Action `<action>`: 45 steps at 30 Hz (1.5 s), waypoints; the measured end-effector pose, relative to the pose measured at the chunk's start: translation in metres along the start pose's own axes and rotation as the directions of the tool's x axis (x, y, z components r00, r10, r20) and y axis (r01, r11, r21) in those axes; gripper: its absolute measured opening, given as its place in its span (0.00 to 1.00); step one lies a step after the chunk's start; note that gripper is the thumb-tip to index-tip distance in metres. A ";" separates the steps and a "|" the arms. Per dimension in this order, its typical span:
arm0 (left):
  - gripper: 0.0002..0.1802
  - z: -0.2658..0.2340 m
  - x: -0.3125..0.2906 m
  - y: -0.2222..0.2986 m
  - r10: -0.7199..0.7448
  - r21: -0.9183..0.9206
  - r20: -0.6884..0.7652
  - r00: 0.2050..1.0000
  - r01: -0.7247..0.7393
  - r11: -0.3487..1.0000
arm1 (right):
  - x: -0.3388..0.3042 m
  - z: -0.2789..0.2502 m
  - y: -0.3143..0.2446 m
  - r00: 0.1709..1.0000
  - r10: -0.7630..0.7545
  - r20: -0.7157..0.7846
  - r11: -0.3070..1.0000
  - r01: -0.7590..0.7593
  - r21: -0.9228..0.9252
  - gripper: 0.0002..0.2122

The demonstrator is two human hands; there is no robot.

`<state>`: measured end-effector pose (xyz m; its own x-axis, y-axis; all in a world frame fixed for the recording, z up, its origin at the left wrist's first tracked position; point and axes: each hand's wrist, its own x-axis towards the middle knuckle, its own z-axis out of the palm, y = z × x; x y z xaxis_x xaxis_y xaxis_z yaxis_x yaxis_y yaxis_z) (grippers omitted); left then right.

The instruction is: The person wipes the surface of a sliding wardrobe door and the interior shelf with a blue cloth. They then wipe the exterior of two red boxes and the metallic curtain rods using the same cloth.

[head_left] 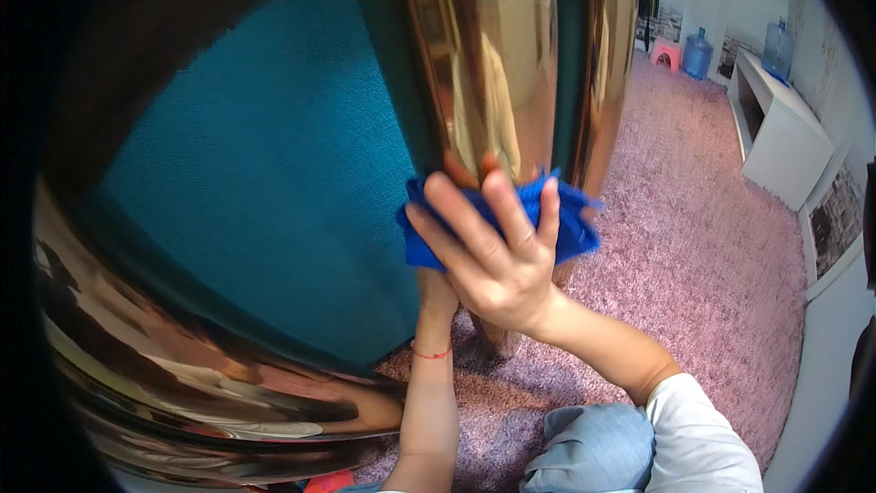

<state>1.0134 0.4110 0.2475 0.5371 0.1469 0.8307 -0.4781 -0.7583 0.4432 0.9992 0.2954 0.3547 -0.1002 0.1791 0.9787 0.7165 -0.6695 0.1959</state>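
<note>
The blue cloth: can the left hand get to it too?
Probably yes. The left hand is already raised just under the blue cloth, behind the right hand that presses it to the shiny gold panel. Nothing seems to block it.

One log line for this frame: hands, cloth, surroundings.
right hand: pressing blue cloth flat on gold chair leg | left hand: behind right, grip hidden | teal chair upholstery | pink carpet

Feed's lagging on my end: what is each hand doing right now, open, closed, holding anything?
Right hand: open, fingers spread, pressing the blue cloth flat against the gold metal leg.
Left hand: mostly hidden behind the right; cannot be told.
</note>
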 end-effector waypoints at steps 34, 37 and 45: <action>0.51 -0.011 0.060 0.125 0.359 0.578 -0.209 0.910 -0.181 0.796 | -0.059 0.024 0.067 0.551 0.349 0.758 -0.395 -0.647 0.652 0.25; 0.57 0.024 -0.027 0.075 0.236 0.474 -0.243 0.941 -0.097 0.875 | -0.156 0.023 0.044 0.398 0.375 0.837 -0.317 -0.794 0.519 0.24; 0.73 0.063 -0.253 -0.030 -0.162 0.411 0.038 0.986 0.133 0.902 | -0.342 -0.018 -0.011 0.337 0.585 0.737 0.231 -0.941 0.247 0.18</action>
<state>0.9356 0.3566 0.0024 0.6336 0.2438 0.7342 -0.0739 -0.9256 0.3712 1.0133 0.2290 0.0192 0.8946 0.2001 0.3995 0.4303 -0.1453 -0.8909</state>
